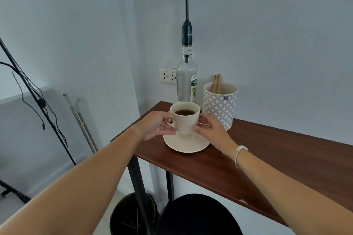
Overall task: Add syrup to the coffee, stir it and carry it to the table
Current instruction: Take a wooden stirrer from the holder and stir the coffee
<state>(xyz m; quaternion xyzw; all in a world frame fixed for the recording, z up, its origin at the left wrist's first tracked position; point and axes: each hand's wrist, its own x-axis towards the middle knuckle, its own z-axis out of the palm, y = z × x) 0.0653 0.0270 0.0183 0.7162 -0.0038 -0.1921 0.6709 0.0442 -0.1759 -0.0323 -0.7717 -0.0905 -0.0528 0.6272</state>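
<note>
Coffee cup [185, 118] in both hands' grip, above saucer [186, 143], near table [267, 158] corner.

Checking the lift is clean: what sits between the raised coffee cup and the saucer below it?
Nothing: in the head view the gap between the coffee cup and saucer is bare, with the left hand and right hand on the cup's sides.

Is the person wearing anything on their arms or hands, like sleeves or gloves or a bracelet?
No sleeves and no gloves: both forearms are bare all the way down into view. The left hand has nothing on it, no ring or watch that shows. The right hand is bare too, but a thin white string bracelet with a little knot goes around its wrist.
</note>
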